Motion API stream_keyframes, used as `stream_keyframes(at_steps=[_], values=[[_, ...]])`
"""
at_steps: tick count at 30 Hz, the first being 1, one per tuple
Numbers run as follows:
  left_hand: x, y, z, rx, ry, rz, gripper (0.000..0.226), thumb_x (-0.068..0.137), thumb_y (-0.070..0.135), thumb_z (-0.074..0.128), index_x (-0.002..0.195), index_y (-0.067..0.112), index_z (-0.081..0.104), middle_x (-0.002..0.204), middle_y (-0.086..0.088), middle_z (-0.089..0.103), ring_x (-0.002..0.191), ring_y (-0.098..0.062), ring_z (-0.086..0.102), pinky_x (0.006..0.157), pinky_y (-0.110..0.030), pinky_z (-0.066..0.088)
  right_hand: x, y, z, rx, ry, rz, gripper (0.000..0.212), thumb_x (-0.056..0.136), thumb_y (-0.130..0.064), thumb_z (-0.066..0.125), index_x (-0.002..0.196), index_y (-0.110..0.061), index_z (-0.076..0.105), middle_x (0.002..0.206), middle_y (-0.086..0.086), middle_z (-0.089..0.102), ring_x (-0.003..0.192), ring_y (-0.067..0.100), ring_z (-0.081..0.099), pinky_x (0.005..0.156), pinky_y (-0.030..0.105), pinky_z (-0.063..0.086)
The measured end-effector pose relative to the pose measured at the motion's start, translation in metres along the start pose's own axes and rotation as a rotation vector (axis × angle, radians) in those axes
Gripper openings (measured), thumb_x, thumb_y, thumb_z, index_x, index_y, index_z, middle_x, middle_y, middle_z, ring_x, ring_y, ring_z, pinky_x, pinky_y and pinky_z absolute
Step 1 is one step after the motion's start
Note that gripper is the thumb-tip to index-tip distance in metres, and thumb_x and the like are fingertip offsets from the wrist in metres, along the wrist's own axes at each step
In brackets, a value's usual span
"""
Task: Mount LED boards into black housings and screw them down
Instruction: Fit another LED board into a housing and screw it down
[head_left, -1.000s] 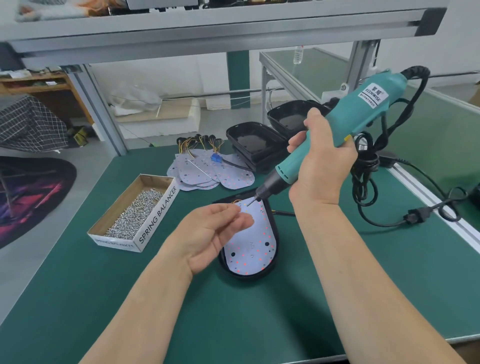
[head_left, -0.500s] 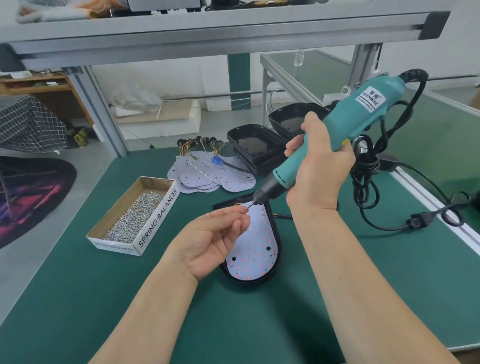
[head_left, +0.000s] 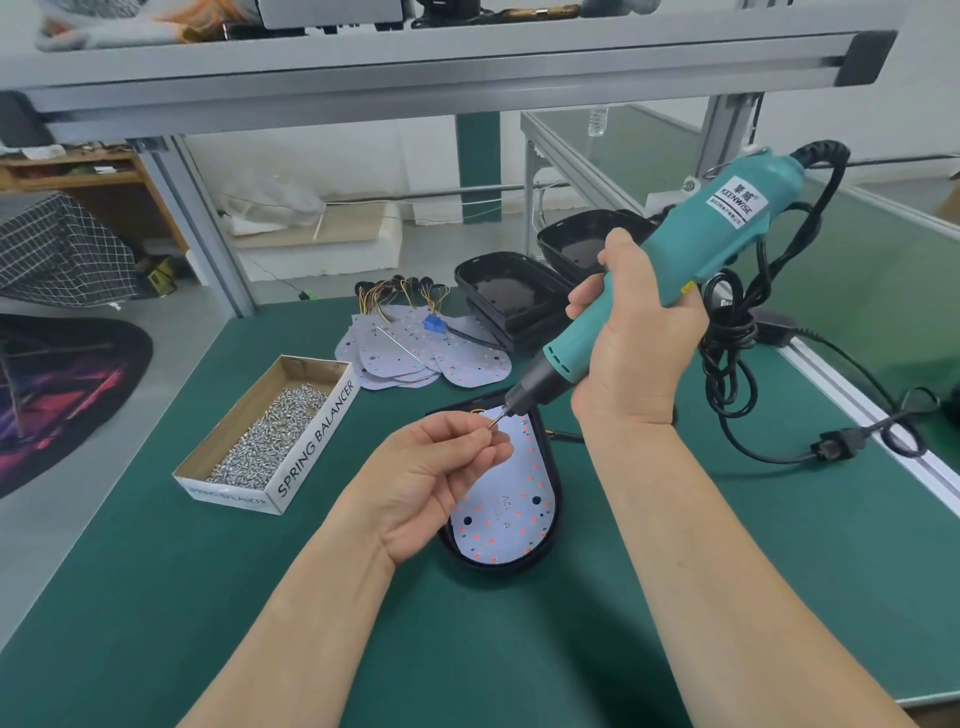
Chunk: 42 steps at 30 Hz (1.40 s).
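LED board (head_left: 511, 514) sat in its black housing (head_left: 493, 566), centre frame on the tabletop (head_left: 727, 571). Our left hand (head_left: 431, 483), looser a second before, had closed to pinch a screw (head_left: 491, 425) onto the bit of the screwdriver (head_left: 717, 228) our right hand (head_left: 634, 343) gripped, so next fastening looked ready.

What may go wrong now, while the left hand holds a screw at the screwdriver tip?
1. The fingers of the left hand pinch right at the bit of the teal electric screwdriver; a sudden start might nip them.
2. The small screw could slip onto the white LED board in the black oval housing.
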<state>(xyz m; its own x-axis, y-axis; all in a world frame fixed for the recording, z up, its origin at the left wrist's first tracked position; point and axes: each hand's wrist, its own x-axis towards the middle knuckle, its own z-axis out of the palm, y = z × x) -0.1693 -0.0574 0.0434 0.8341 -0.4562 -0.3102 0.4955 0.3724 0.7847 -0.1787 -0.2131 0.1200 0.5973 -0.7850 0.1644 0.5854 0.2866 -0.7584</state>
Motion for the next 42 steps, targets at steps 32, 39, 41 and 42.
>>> stream_keyframes(at_steps=[32, 39, 41, 42], values=[[-0.009, -0.018, 0.018, 0.191, 0.167, 0.426, 0.022, 0.083, -0.009, 0.072, 0.084, 0.012, 0.077, 0.083, -0.013, 0.074, 0.082, -0.030, 0.076, 0.077, -0.027, 0.060, 0.011, 0.015, -0.013, 0.102, 0.179, 0.171, 0.018, 0.090, -0.015, 0.067, 0.080, -0.014, 0.052, 0.051, -0.011, 0.057, 0.045, 0.010, 0.050, 0.048, 0.022, 0.044], [-0.007, -0.017, 0.012, 0.165, 0.133, 0.406, 0.036, 0.085, -0.010, 0.070, 0.115, 0.008, 0.067, 0.093, -0.019, 0.075, 0.090, -0.031, 0.076, 0.072, -0.021, 0.057, 0.014, 0.012, -0.012, 0.132, 0.185, 0.190, 0.019, 0.089, -0.015, 0.068, 0.078, -0.014, 0.052, 0.049, -0.010, 0.056, 0.045, 0.009, 0.050, 0.048, 0.021, 0.044], [-0.008, -0.017, 0.011, 0.173, 0.130, 0.406, 0.028, 0.085, -0.008, 0.070, 0.108, 0.008, 0.070, 0.091, -0.017, 0.075, 0.090, -0.031, 0.076, 0.072, -0.020, 0.057, 0.014, 0.012, -0.012, 0.125, 0.177, 0.191, 0.020, 0.089, -0.015, 0.067, 0.078, -0.015, 0.052, 0.048, -0.010, 0.056, 0.045, 0.009, 0.050, 0.048, 0.021, 0.044], [-0.008, -0.016, 0.011, 0.173, 0.122, 0.405, 0.024, 0.084, -0.007, 0.070, 0.103, 0.008, 0.072, 0.091, -0.017, 0.075, 0.090, -0.031, 0.076, 0.073, -0.021, 0.057, 0.014, 0.012, -0.012, 0.120, 0.173, 0.190, 0.019, 0.090, -0.015, 0.067, 0.078, -0.015, 0.052, 0.049, -0.010, 0.056, 0.045, 0.009, 0.050, 0.048, 0.021, 0.044]])
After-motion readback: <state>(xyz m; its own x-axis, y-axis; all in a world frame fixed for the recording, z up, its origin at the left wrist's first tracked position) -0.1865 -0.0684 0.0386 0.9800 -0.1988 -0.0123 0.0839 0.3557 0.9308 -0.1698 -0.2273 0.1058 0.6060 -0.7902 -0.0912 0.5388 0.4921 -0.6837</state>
